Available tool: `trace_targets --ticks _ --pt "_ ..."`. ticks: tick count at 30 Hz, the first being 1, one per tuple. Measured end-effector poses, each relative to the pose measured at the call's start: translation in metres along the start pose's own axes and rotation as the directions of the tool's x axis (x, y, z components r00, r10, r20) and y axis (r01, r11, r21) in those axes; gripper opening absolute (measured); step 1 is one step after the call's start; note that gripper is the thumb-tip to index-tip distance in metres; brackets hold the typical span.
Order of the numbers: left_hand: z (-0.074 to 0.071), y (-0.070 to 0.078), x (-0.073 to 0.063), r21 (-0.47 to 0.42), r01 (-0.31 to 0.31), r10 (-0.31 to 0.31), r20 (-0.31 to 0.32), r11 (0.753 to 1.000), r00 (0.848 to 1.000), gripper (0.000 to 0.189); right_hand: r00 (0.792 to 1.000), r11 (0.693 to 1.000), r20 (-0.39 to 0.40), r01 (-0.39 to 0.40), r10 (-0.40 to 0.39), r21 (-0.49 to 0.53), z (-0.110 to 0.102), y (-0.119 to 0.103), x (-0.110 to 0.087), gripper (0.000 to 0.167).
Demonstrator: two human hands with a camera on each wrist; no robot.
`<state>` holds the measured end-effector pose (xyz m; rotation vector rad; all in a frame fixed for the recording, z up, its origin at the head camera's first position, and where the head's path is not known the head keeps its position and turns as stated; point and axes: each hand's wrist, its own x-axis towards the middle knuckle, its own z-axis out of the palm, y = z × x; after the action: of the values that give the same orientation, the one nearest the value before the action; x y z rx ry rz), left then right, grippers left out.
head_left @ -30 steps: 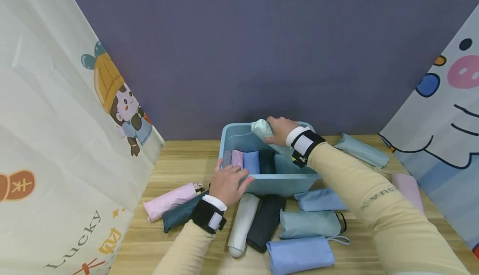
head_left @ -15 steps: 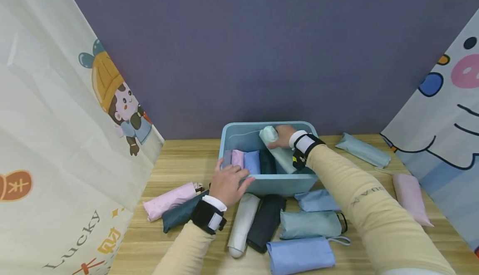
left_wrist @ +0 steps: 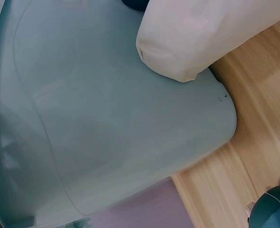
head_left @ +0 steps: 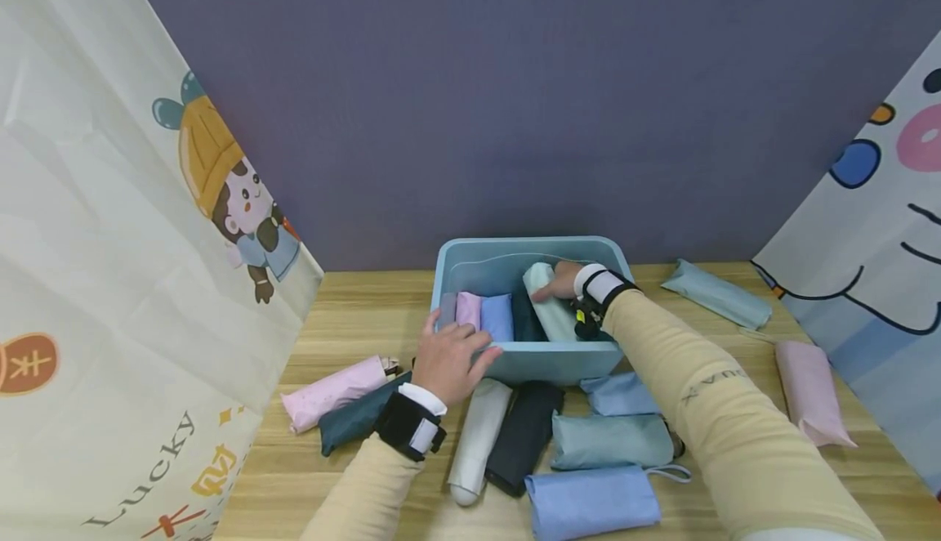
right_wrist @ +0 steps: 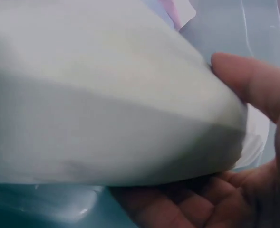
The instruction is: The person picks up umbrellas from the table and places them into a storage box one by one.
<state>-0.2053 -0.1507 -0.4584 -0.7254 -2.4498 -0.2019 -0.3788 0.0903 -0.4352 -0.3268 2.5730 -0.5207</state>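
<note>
My right hand (head_left: 560, 281) holds a pale mint folded umbrella (head_left: 547, 300) inside the light blue plastic bin (head_left: 559, 348). In the right wrist view, the thumb and curled fingers lie on either side of the umbrella's end (right_wrist: 144, 104). Left of it in the bin stand a dark umbrella (head_left: 525, 319), a blue one (head_left: 497, 318), a pink one (head_left: 468, 310) and a greyish one (head_left: 447, 310). My left hand (head_left: 450, 359) rests on the bin's front left rim, fingers relaxed and spread.
On the wooden table (head_left: 367, 304), folded umbrellas lie in front: pink (head_left: 334, 392), dark teal (head_left: 360, 416), pale grey (head_left: 479, 443), black (head_left: 525, 436), grey-green (head_left: 612, 441) and blue (head_left: 591, 502). Rightward lie a light teal one (head_left: 716, 294) and a pink one (head_left: 812, 392). A dark wall stands behind.
My right hand has lowered the pale mint umbrella deeper into the bin and moved it slightly right, beside the dark one. My left hand has stayed on the rim.
</note>
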Motion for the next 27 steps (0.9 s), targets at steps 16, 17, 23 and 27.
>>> trace_targets --ticks 16,17,23,27 --pt "-0.003 -0.001 0.000 -0.011 0.012 -0.012 0.013 1.000 1.000 0.029 0.986 0.991 0.101 -0.127 0.131 -0.041 0.014 0.005 0.004 0.070" --pt "-0.003 -0.001 0.000 -0.012 0.012 -0.012 0.013 1.000 1.000 0.029 0.984 0.989 0.100 -0.142 0.146 -0.042 0.015 0.006 0.005 0.070" --pt "-0.003 -0.002 0.000 -0.016 0.014 -0.014 0.012 1.000 1.000 0.029 0.974 0.979 0.105 -0.193 0.199 -0.065 0.018 0.010 0.011 0.071" --pt "-0.002 -0.002 0.000 -0.013 0.011 -0.011 0.005 1.000 1.000 0.030 0.975 0.977 0.103 -0.186 0.197 -0.105 0.018 0.008 0.007 0.070"
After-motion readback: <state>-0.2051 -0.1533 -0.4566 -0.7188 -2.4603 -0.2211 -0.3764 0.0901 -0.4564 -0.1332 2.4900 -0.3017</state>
